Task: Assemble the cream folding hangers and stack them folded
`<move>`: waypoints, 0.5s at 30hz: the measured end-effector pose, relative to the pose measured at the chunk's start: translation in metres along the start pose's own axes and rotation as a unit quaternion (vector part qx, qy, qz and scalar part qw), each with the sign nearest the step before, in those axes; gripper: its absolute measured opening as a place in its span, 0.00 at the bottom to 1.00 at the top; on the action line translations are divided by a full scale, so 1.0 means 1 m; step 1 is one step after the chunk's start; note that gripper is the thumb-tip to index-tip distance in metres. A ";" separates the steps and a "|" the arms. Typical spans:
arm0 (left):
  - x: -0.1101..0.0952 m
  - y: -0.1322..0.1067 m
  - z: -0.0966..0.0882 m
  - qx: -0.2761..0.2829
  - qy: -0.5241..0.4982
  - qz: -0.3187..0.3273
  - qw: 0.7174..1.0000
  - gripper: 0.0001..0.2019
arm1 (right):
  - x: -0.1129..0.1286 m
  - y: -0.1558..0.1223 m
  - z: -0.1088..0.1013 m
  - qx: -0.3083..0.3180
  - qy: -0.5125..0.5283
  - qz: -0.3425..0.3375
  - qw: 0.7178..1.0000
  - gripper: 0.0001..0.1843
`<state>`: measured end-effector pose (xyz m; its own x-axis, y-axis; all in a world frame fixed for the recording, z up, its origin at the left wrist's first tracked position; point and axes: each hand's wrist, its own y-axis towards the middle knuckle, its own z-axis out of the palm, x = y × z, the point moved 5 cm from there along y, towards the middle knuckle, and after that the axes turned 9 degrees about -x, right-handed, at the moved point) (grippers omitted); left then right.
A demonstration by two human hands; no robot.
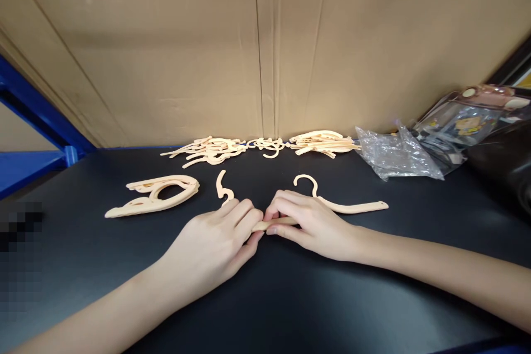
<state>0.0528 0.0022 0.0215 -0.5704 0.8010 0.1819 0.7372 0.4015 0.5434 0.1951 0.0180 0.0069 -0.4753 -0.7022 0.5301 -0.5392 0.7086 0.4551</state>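
Observation:
My left hand [224,232] and my right hand [309,221] meet at the middle of the table, both closed. Between their fingertips is a pale beige plastic hanger arm [284,221], its ends covered by my hands. A curved beige piece [224,183] shows beyond my left knuckles; whether it joins the part in my fingers is hidden. Just behind my right hand are a hanger hook [309,180] and another long hanger arm [359,208], partly covered by the hand. To the left lies a folded beige hanger [188,185].
Along the back of the black table [265,298] lie a left pile of hanger arms [213,149], a small heap of hooks [269,145] and a right pile of arms [326,142]. Clear plastic bags [398,152] sit at the right. Cardboard [186,50] walls the back.

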 end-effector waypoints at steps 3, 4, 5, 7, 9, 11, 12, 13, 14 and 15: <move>0.003 0.000 -0.002 0.001 -0.013 0.008 1.000 0.08 | 0.001 0.001 0.001 -0.005 -0.024 -0.022 0.999 0.04; 0.005 0.000 -0.002 0.003 -0.015 0.007 1.000 0.08 | 0.002 0.001 0.001 -0.007 -0.027 -0.029 0.999 0.03; 0.006 0.000 -0.003 0.008 -0.016 0.006 1.000 0.08 | 0.002 0.001 0.001 -0.008 -0.029 -0.035 0.999 0.03; 0.010 0.000 -0.003 0.023 -0.013 -0.004 1.000 0.08 | 0.003 0.001 0.001 -0.011 -0.028 -0.039 0.999 0.02; 0.016 -0.001 -0.004 0.039 -0.011 -0.023 0.999 0.07 | 0.001 0.001 0.001 -0.014 -0.029 -0.033 0.999 0.01; 0.021 -0.002 -0.006 0.047 -0.012 -0.045 0.998 0.06 | -0.001 0.000 0.002 -0.020 -0.033 -0.022 0.999 0.01; 0.023 -0.002 -0.006 0.051 -0.012 -0.053 0.997 0.05 | -0.003 0.000 0.002 -0.023 -0.036 -0.018 0.999 0.02; 0.025 -0.003 -0.007 0.055 -0.011 -0.058 0.997 0.05 | -0.003 -0.001 0.002 -0.026 -0.039 -0.018 0.999 0.03; 0.027 -0.003 -0.008 0.061 -0.011 -0.062 0.996 0.05 | -0.004 -0.001 0.003 -0.028 -0.043 -0.021 0.998 0.03; 0.028 -0.003 -0.008 0.068 -0.010 -0.064 0.996 0.06 | -0.003 -0.002 0.003 -0.028 -0.049 -0.026 0.998 0.04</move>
<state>0.0314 0.0200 0.0309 -0.6567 0.7473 0.1015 0.7021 0.5566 0.4442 0.1956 0.0190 0.0021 -0.5140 -0.7401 0.4337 -0.5270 0.6714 0.5210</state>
